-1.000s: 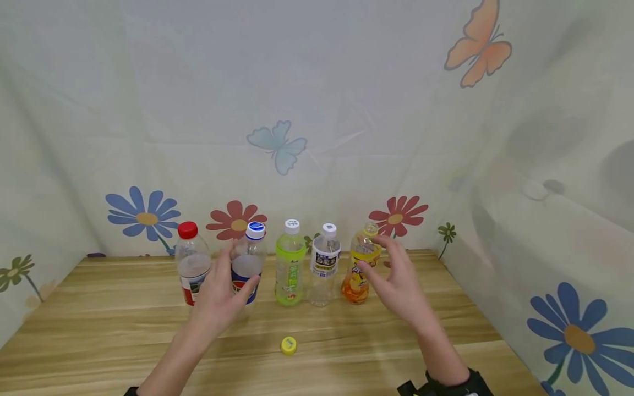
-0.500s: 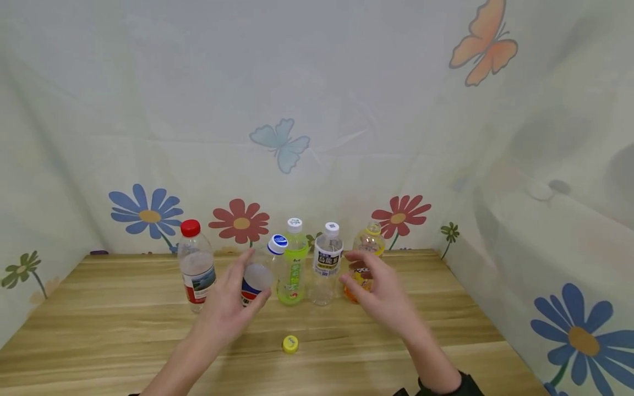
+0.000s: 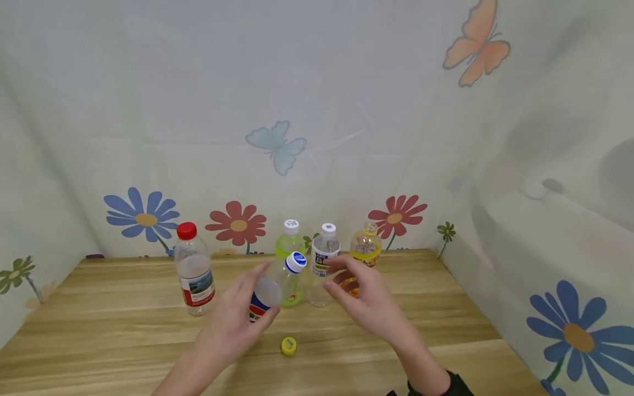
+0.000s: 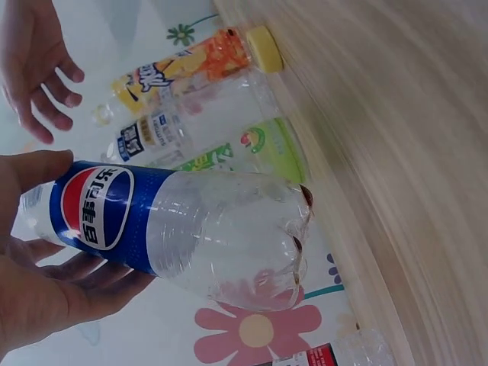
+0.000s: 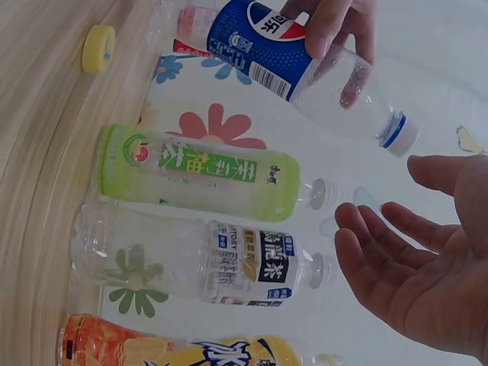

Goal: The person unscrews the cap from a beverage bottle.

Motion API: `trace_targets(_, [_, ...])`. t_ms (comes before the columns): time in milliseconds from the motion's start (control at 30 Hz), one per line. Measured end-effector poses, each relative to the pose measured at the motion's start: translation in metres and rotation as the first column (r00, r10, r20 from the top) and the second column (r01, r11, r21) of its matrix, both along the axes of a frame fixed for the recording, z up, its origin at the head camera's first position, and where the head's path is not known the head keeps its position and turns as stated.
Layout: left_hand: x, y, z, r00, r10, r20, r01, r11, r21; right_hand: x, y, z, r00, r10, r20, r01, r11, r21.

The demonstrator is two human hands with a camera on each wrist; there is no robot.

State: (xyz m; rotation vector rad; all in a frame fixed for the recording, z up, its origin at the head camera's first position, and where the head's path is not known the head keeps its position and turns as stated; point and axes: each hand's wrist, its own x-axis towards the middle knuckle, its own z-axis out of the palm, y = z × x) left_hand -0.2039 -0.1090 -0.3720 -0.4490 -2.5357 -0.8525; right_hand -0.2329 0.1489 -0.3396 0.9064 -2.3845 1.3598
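Observation:
My left hand (image 3: 235, 311) grips a clear plastic soda bottle (image 3: 269, 291) with a blue label and a white-and-blue cap (image 3: 296, 262). The bottle leans to the right, its base lifted off the table in the left wrist view (image 4: 229, 236). My right hand (image 3: 364, 300) holds nothing; its fingers are loosely bent, close to the tilted cap in the right wrist view (image 5: 415, 259). Behind stand a green-labelled bottle (image 5: 198, 171) and a clear tea bottle (image 5: 252, 259), both with white caps. An uncapped orange-drink bottle (image 3: 365, 247) is partly hidden by my right hand.
A red-capped bottle (image 3: 194, 275) stands at the left on the wooden table (image 3: 114, 330). Toward the front lies a loose yellow cap (image 3: 288, 346). A flowered cloth (image 3: 317, 110) closes off the back and sides.
My left hand has lifted the soda bottle out of the row, bringing it right and nearer while tilting it. My right hand has moved left from the uncapped bottle toward the soda bottle's cap.

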Motion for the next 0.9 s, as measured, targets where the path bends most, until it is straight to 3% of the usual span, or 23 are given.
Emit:
trace_targets(333, [0.009, 0.006, 0.005, 0.999, -0.005, 0.048, 0.009, 0.997, -0.082, 0.006, -0.013, 0.006, 1.000, 0.029, 0.001, -0.029, 1.000, -0.004])
trace_targets(500, [0.012, 0.009, 0.004, 0.999, -0.029, 0.024, 0.032, 0.989, -0.143, 0.011, -0.015, 0.004, 0.999, 0.041, 0.012, -0.041, 0.999, -0.007])
trace_targets(900, [0.011, 0.008, 0.001, 0.999, -0.037, 0.040, 0.044, 0.980, -0.192, 0.005, -0.017, 0.000, 1.000, -0.010, -0.013, 0.010, 1.000, 0.005])
